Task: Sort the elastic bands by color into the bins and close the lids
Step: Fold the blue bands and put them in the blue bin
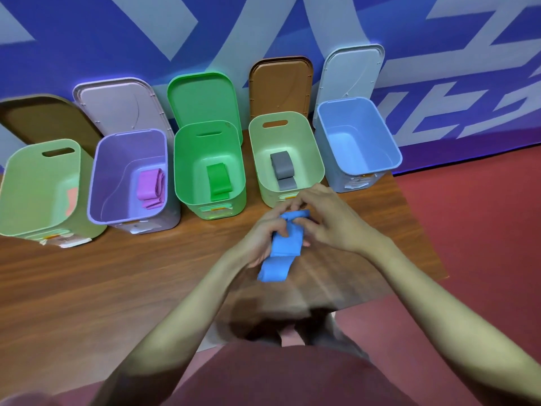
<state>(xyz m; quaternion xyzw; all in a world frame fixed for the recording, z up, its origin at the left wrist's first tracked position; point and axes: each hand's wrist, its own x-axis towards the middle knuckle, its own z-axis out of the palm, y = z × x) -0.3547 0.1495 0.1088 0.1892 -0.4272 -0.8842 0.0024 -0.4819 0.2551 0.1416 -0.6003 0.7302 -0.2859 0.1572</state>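
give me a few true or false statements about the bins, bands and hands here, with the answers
1. Both hands hold the blue band. True: the left hand and right hand each have a grip on it above the table.
2. The blue bin already holds a band. False: nothing shows inside it.
3. The grey band lies in a pale green bin. True.
4. All the lids are closed. False: every bin is open, lids leaning against the wall behind.
5. The purple band lies in the bright green bin. False: it lies in the lilac bin; the bright green bin holds the green band.
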